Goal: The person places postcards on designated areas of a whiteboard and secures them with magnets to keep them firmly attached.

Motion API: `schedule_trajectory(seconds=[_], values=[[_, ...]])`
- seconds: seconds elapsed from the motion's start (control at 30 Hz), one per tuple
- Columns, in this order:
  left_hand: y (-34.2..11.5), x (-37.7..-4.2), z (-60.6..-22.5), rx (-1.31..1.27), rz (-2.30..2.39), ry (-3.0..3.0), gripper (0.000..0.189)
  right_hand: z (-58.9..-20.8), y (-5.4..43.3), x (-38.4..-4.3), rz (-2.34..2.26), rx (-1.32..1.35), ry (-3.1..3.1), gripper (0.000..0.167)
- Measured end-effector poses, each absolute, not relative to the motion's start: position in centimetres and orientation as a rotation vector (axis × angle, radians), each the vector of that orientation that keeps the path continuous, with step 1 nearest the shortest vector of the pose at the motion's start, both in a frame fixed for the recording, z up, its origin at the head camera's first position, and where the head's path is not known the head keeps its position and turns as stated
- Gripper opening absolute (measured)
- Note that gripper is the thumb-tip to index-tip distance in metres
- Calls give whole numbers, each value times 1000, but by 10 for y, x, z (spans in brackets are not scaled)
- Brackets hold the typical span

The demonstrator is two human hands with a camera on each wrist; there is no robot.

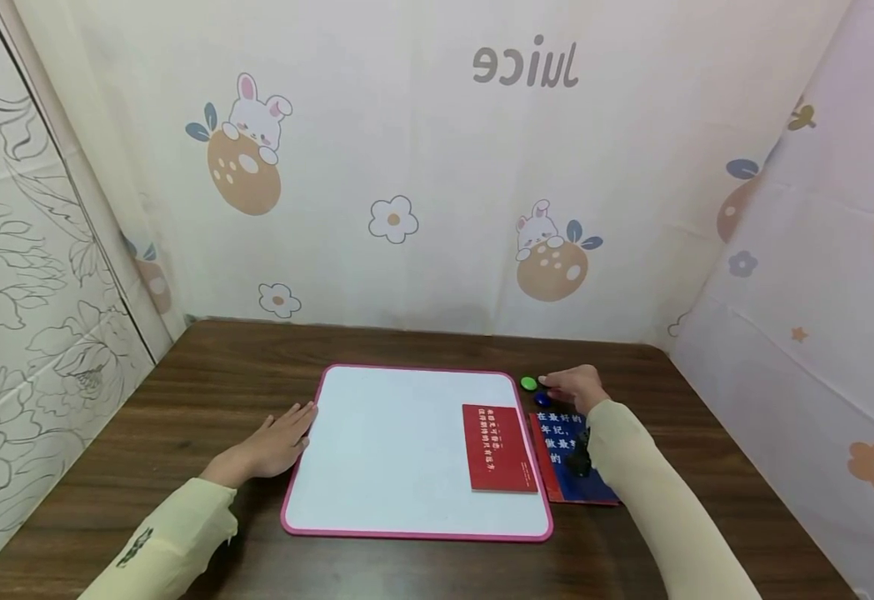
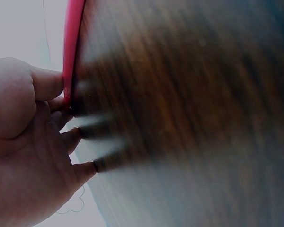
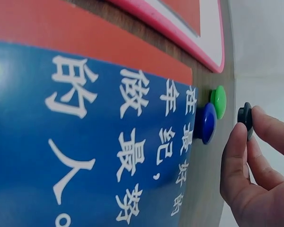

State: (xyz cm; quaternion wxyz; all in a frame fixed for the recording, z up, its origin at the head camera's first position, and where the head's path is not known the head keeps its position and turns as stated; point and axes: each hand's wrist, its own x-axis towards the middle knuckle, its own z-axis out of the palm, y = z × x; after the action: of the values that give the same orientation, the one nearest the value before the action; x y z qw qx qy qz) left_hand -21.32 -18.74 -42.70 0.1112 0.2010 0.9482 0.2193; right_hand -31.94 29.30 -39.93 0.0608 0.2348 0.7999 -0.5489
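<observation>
A whiteboard [image 1: 384, 450] with a pink rim lies flat on the table. My left hand [image 1: 275, 443] rests at its left edge, fingers straight; in the left wrist view the thumb and fingertips are right at the pink rim [image 2: 73, 42]. Past the board's upper right corner, my right hand [image 1: 577, 387] pinches a small black round magnet [image 3: 246, 119] between thumb and fingers. Close by on the table sit a green magnet [image 3: 219, 101] and a blue magnet [image 3: 207, 124]. On the board's right part lies a red card [image 1: 500, 450] with white writing.
Right of the board, partly under the right forearm, lies a blue card [image 1: 556, 429] with white writing, with a red edge [image 1: 544, 458] showing along its left. A patterned curtain [image 1: 407, 167] hangs behind the dark wooden table [image 1: 204, 375].
</observation>
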Motion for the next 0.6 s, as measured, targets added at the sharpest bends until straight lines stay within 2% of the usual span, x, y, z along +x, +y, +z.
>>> schedule_trajectory(seconds=[0.43,0.6], values=[[-188,-213,-428,588,647,2794,53,-395,277,-311,-1672,632,2403,37],[-189,-213,-429,606,643,2784,52,-395,269,-308,-1720,519,2393,36]])
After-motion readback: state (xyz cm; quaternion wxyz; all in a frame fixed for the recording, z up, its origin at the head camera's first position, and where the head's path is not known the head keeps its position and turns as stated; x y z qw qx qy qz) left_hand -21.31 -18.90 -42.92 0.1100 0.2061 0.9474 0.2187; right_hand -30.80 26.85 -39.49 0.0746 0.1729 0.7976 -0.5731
